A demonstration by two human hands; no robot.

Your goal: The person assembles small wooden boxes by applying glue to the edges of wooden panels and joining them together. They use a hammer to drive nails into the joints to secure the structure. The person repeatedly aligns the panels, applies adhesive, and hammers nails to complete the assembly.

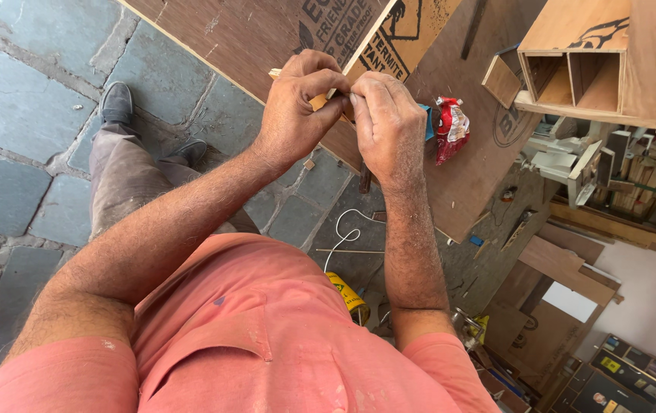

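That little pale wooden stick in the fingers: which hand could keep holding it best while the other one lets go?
Probably the left hand. Its thumb and fingers wrap around the small pale wooden stick, which pokes out beside its knuckles. The right hand only pinches near the end with its fingertips, above the brown plywood sheet.

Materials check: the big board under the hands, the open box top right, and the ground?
Board: looks like plywood with a smooth reddish-brown face film; pale layered edge shows. Open box: bare light wood or ply, unfinished, with finger-jointed corner at its right edge. Ground: grey stone pavers, matte, irregular joints. Small pale piece pinched in both hands: probably wood, mostly hidden.
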